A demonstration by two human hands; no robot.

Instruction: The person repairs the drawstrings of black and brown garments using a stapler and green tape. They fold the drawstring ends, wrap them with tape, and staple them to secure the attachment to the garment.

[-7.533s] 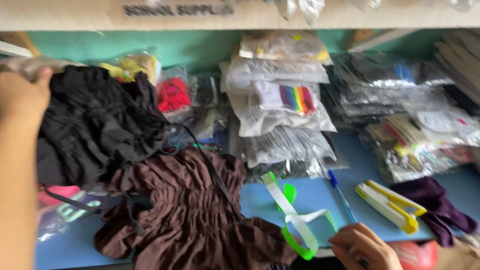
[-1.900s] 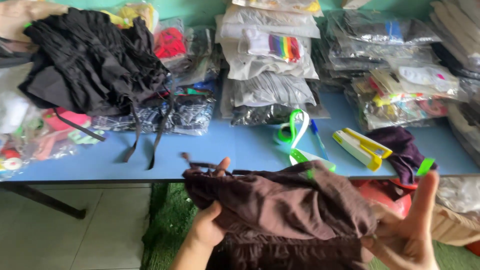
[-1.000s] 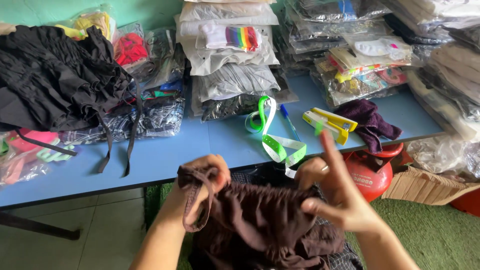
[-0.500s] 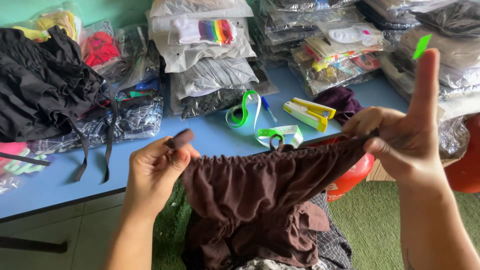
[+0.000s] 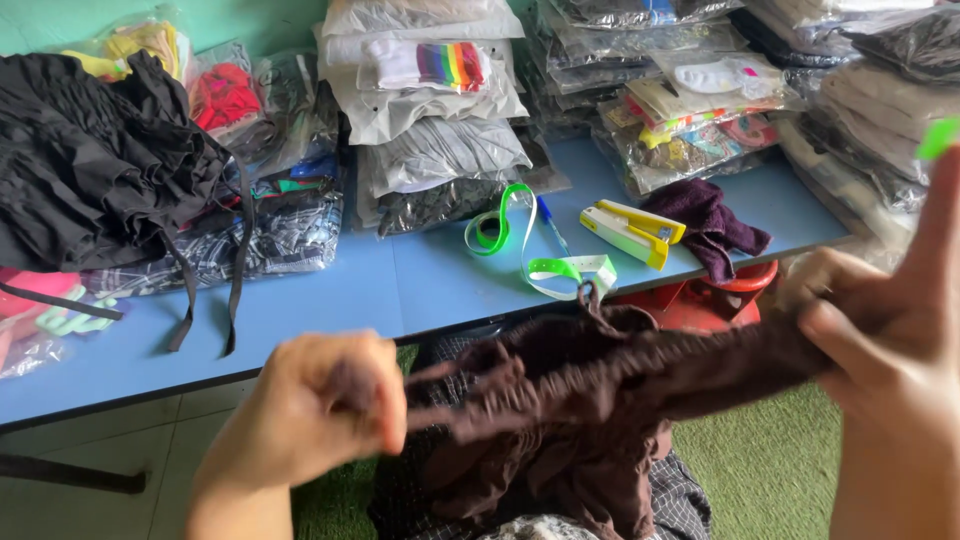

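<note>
A brown gathered garment [image 5: 590,400] is stretched between both hands below the edge of the blue table [image 5: 400,290]. My left hand [image 5: 320,405] is closed on its left end. Gripping the right end, my right hand [image 5: 890,340] has its index finger pointing up, with a green nail [image 5: 940,137] on it. The rest of the cloth hangs down over my lap.
On the table lie a black ruffled garment [image 5: 100,170] with loose straps, stacks of bagged clothes [image 5: 430,110], a green tape measure [image 5: 530,255], a blue pen [image 5: 552,225], a yellow-white stapler [image 5: 630,230] and a purple cloth [image 5: 715,225]. A red container [image 5: 720,295] stands under the table on green carpet.
The brown garment came off the table into my lap. Both hands took its top edge and pulled it wide; since half a second ago they have spread further apart.
</note>
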